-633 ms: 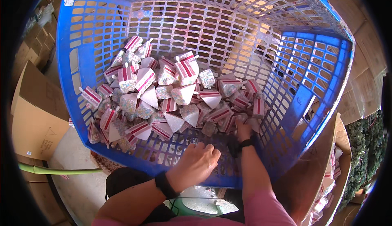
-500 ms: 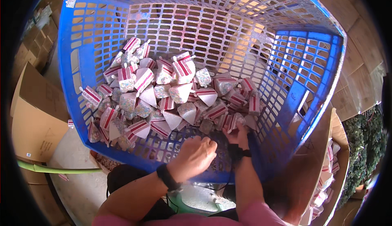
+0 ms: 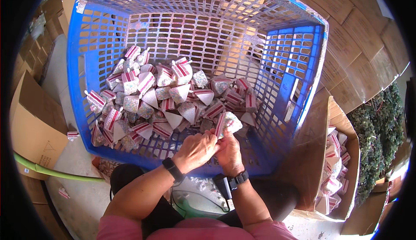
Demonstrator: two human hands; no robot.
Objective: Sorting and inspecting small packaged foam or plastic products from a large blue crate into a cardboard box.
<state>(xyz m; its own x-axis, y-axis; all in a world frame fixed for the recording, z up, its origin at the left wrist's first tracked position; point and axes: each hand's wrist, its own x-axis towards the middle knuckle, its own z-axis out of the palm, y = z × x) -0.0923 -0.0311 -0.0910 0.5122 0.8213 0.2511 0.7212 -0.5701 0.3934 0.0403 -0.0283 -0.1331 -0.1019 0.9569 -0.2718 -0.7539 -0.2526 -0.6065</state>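
Note:
A cake-slice ornament, a wedge with red-and-white striped sides and a pale speckled face, is held up in my right hand. My left hand is closed beside it, fingertips pressed together and meeting the right thumb at the ornament's lower end. Whatever those left fingers hold, if anything, is hidden. Both hands are over the near edge of a large blue plastic basket. Inside it, piled toward the left and middle, lie many similar cake-slice ornaments, some with small white loops on top.
An open cardboard box with more ornaments stands at the right, beside dark green foliage. Another carton is at the left, above a green pole. Stacked cartons line the back right. One ornament lies on the floor.
My right hand has lifted an ornament out of the pile and brought it back toward me. My left hand has moved right and up to meet it. The view has shifted slightly.

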